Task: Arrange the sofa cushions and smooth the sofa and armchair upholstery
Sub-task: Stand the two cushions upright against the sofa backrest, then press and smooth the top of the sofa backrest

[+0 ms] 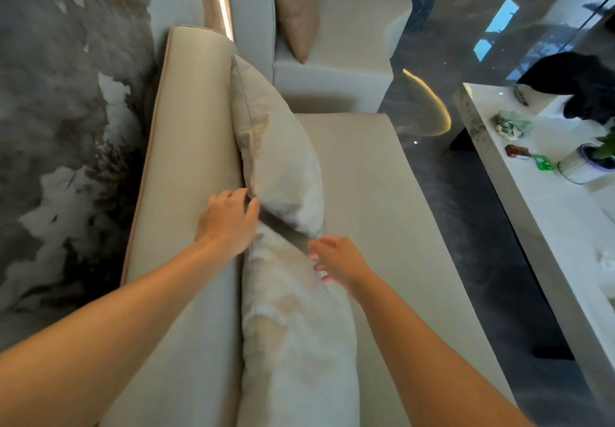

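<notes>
Two cushions meet betw left hand & right hand, seat bare

White table holds potted plant, black cloth.

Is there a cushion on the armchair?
Yes, a tan cushion leans upright against the back of the armchair.
</notes>
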Demonstrator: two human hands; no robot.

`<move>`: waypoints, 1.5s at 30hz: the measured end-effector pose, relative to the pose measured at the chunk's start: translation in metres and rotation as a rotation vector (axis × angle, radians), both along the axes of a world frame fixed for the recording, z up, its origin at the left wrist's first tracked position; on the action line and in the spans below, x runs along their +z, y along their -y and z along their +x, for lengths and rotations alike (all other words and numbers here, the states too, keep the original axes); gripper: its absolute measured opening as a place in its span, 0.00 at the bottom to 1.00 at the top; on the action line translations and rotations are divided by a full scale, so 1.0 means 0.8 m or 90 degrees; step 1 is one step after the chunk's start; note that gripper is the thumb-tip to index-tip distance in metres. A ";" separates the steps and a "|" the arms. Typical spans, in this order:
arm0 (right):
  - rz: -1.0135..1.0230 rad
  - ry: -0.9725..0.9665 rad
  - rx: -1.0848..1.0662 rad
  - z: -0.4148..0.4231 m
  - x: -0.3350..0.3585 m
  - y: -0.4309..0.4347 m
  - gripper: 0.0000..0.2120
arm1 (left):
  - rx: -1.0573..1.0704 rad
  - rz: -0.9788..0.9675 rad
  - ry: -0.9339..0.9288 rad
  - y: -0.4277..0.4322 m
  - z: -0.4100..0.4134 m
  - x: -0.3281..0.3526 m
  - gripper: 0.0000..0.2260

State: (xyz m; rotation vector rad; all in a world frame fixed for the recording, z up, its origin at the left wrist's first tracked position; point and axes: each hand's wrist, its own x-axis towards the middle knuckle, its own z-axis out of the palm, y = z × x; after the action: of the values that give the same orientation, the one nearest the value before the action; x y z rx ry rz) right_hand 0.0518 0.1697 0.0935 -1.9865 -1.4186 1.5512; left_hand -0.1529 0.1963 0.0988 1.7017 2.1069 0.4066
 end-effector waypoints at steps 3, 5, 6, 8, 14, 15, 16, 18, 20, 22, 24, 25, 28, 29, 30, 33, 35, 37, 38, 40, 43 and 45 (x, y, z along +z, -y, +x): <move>0.046 0.129 0.140 0.045 -0.008 0.119 0.11 | -0.060 0.038 -0.195 0.116 -0.005 -0.010 0.14; 0.025 0.116 0.178 0.075 -0.019 0.207 0.15 | -0.076 0.034 -0.271 0.202 -0.010 -0.020 0.19; 0.004 0.096 0.193 0.087 -0.024 0.250 0.18 | -0.050 0.025 -0.282 0.242 -0.009 -0.023 0.21; -0.044 0.071 0.235 0.106 -0.030 0.330 0.18 | 0.022 -0.009 -0.270 0.317 0.002 -0.022 0.23; -0.053 0.183 0.410 0.141 -0.037 0.527 0.15 | 0.080 -0.036 -0.232 0.537 0.063 -0.024 0.29; -0.024 0.216 0.392 0.146 -0.038 0.548 0.16 | 0.088 -0.041 -0.232 0.563 0.071 -0.026 0.28; 0.018 0.258 0.376 0.149 -0.038 0.565 0.18 | 0.090 -0.053 -0.232 0.586 0.079 -0.029 0.28; 0.109 0.328 0.366 0.152 -0.032 0.587 0.18 | 0.094 -0.061 -0.233 0.621 0.092 -0.037 0.29; 0.177 0.354 0.367 0.155 -0.025 0.606 0.18 | 0.103 -0.058 -0.233 0.646 0.098 -0.040 0.30; 0.239 0.391 0.362 0.161 -0.025 0.632 0.18 | 0.108 -0.058 -0.223 0.669 0.103 -0.042 0.30; 0.276 0.458 0.346 0.162 -0.026 0.668 0.23 | 0.119 -0.050 -0.208 0.692 0.109 -0.043 0.30; 0.280 0.483 0.333 0.160 -0.025 0.689 0.27 | 0.133 -0.047 -0.191 0.704 0.115 -0.042 0.29; 0.333 0.489 0.295 0.153 -0.025 0.740 0.34 | 0.208 -0.036 -0.115 0.728 0.134 -0.043 0.28; 0.351 0.490 0.286 0.151 -0.026 0.747 0.35 | 0.226 -0.023 -0.106 0.730 0.139 -0.045 0.28; 0.365 0.490 0.277 0.150 -0.028 0.750 0.36 | 0.237 -0.006 -0.107 0.731 0.142 -0.047 0.28; 0.409 0.505 0.240 0.147 -0.035 0.752 0.37 | 0.250 0.047 -0.124 0.732 0.142 -0.056 0.29; 0.437 0.509 0.212 0.147 -0.041 0.749 0.37 | 0.258 0.067 -0.133 0.730 0.140 -0.062 0.29; 0.461 0.516 0.206 0.147 -0.047 0.751 0.35 | 0.264 0.074 -0.127 0.731 0.139 -0.065 0.29; 0.482 0.516 0.197 0.147 -0.048 0.752 0.34 | 0.259 0.085 -0.126 0.731 0.138 -0.067 0.30; 0.519 0.515 0.179 0.146 -0.048 0.753 0.33 | 0.243 0.104 -0.122 0.729 0.135 -0.067 0.30; 0.550 0.513 0.163 0.142 -0.049 0.745 0.32 | 0.237 0.100 -0.117 0.721 0.131 -0.065 0.30; 0.551 0.514 0.155 0.138 -0.049 0.736 0.32 | 0.235 0.104 -0.125 0.712 0.128 -0.064 0.30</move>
State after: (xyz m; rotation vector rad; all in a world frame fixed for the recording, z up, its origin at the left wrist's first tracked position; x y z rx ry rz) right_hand 0.1625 -0.4188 0.0543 -1.9032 -2.1510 -0.0134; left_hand -0.0506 -0.3735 0.0475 1.4834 2.6073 0.5498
